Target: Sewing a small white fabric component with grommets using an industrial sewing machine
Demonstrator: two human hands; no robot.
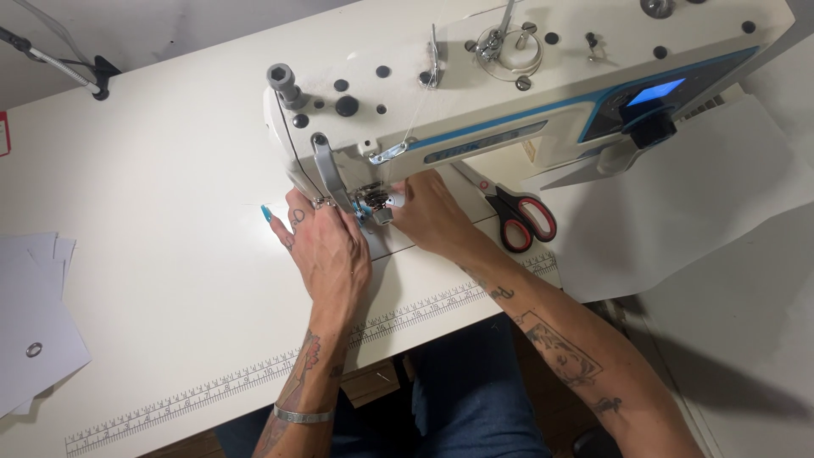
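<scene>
Head view: both hands are in at the needle area (pixel 373 203) of the white sewing machine (pixel 509 93), centre of the frame. The left hand (pixel 326 250) lies flat on the white counter (pixel 153 212), fingers spread and pointing up toward the presser foot. The right hand (pixel 432 212) comes in from the right, fingertips bunched at the needle; what they pinch is too small to tell. Red-and-black scissors (pixel 521 216) lie just right of that hand. White paper sheets (pixel 34 322) sit at the left edge.
</scene>
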